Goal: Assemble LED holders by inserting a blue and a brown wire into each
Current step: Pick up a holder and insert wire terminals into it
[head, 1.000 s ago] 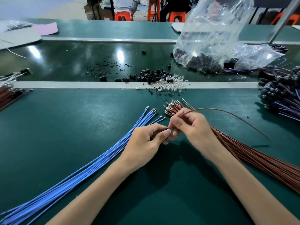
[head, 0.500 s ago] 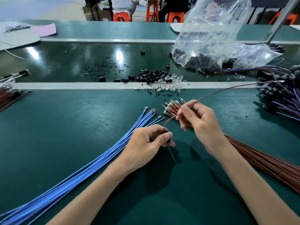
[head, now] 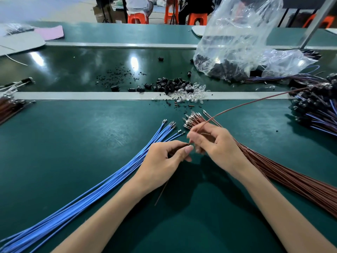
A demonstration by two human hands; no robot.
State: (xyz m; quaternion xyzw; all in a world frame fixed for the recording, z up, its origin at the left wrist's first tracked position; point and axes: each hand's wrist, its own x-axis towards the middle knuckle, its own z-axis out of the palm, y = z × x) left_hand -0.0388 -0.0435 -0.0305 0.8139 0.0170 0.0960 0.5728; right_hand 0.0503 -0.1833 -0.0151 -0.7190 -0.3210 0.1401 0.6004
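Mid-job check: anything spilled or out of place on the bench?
Yes. Loose black holders and clear LEDs lie in a heap spilling over the pale strip, with black crumbs scattered across the darker belt to their left. The blue wires and brown wires lie in tidy fans.

Green bench (head: 73, 143) bears blue wires (head: 102, 185), brown wires (head: 291, 181), perhaps black holders (head: 171, 84).

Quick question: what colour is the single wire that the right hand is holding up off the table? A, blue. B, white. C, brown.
C: the right hand pinches one brown wire that arcs up to the right, while the blue wires lie flat on the table.
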